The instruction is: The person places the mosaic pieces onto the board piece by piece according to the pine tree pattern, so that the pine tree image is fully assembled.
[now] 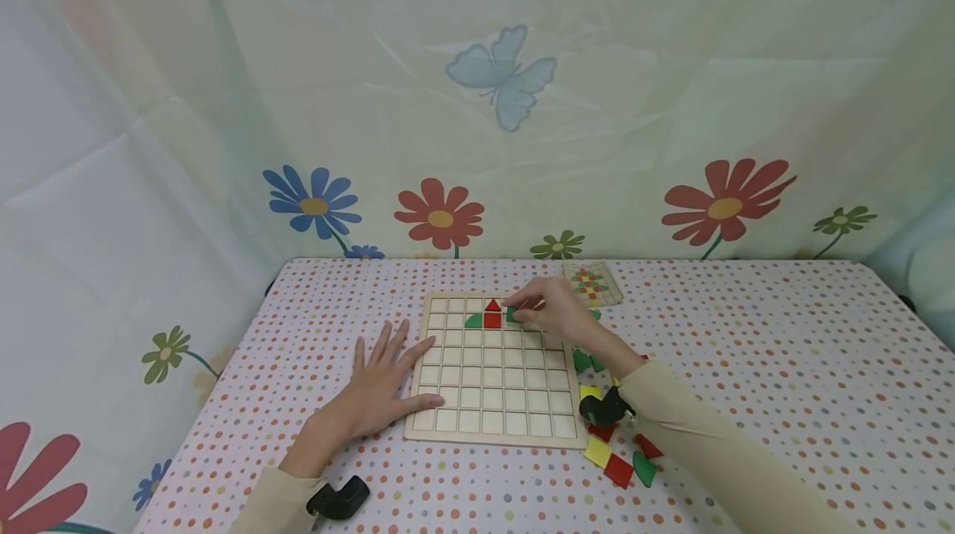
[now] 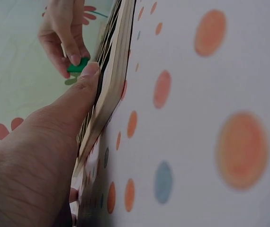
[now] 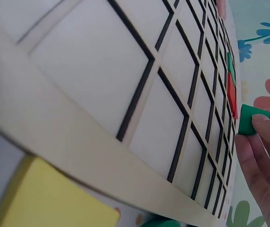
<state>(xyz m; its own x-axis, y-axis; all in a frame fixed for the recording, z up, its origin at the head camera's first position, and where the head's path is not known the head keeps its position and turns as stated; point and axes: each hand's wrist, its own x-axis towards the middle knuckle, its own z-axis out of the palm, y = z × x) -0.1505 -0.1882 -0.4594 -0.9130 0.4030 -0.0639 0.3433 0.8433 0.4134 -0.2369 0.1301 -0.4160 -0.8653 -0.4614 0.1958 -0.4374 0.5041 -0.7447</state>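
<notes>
A wooden grid board (image 1: 507, 439) lies on the dotted table. In its far rows sit a red triangle tile (image 1: 493, 305), a red square tile (image 1: 492, 321) just below it, and a green tile with a curved edge (image 1: 474, 321) to the square's left. My right hand (image 1: 555, 310) pinches another green tile (image 3: 248, 122) between thumb and fingers, over the board's far part, to the right of the red square. Fingers spread, my left hand (image 1: 384, 389) rests at the board's left edge, its thumb (image 2: 85, 80) and a fingertip on the frame.
A pattern card (image 1: 613, 298) lies past the board's far right corner. Along the right side, partly under the right forearm, are several loose tiles, among them a yellow square (image 1: 598, 452), a red one (image 1: 618, 470) and a green one (image 1: 644, 468). A flowered cloth (image 1: 597, 128) hangs behind.
</notes>
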